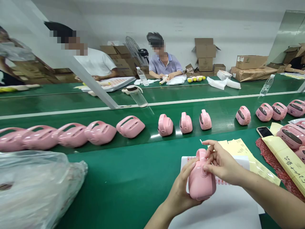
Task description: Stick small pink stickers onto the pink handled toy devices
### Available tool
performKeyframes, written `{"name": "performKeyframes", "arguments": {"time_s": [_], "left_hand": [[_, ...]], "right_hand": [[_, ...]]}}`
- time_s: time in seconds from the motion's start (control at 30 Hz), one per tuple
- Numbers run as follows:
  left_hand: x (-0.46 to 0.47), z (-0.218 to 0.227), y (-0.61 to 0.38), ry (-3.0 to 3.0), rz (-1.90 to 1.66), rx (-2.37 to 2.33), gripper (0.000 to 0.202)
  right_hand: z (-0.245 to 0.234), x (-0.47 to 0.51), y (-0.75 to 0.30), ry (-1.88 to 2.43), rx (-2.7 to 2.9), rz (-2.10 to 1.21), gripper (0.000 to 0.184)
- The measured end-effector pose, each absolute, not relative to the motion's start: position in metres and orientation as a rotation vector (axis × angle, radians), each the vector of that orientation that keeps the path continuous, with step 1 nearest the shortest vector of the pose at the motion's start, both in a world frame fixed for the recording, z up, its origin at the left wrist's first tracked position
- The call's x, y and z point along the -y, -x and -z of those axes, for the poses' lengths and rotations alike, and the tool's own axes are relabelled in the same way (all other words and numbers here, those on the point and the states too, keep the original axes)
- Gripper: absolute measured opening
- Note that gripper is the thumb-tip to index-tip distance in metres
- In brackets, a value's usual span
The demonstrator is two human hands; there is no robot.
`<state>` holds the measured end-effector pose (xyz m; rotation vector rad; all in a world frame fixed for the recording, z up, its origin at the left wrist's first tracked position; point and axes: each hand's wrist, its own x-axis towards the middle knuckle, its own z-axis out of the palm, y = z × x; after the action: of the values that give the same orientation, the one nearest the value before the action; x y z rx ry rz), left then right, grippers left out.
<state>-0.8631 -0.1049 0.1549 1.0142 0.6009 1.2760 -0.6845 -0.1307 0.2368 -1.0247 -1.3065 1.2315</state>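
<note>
Green belt's lined with pink toys, and near right our left hand [184, 187] grips one toy [201, 181] while our right hand [220, 163] pinches a sticker [200, 142], so pressing it on needs careful aim.

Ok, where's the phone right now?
In the head view the phone lies face up on the green table at the right, beside the yellow papers, just below the pink cases on the belt.

Glossy pink shell [201, 181], green belt [133, 178]
</note>
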Motion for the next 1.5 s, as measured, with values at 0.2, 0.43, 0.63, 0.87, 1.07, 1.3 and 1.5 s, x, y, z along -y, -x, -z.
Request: {"name": "performKeyframes", "arguments": {"time_s": [0.2,0.43,0.63,0.87,1.07,1.3,1.5], "left_hand": [[0.107,-0.171,0.864,-1.522,-1.256,-0.589,0.081],[0.109,-0.184,0.861,-1.735,-1.222,-0.6,0.079],[0.109,-0.183,0.859,-1.55,-1.206,-0.659,0.074],[0.106,-0.17,0.865,-2.287,-1.198,-0.488,0.094],[0.105,-0.172,0.866,-2.4,-1.152,-0.494,0.092],[0.107,-0.176,0.865,-2.38,-1.133,-0.46,0.09],[0.108,-0.175,0.866,-2.377,-1.13,-0.456,0.091]], "right_hand": [[-0.23,0.147,0.685,0.99,1.816,-0.477,0.06],[-0.227,0.159,0.684,0.972,1.932,-0.199,0.07],[-0.227,0.156,0.683,0.972,1.904,-0.218,0.07],[-0.236,0.146,0.682,1.091,1.522,-0.901,0.053],[-0.247,0.141,0.682,1.142,1.462,-1.089,0.058],[-0.243,0.142,0.683,1.163,1.631,-0.924,0.062],[-0.234,0.149,0.686,1.053,1.846,-0.382,0.059]]}}
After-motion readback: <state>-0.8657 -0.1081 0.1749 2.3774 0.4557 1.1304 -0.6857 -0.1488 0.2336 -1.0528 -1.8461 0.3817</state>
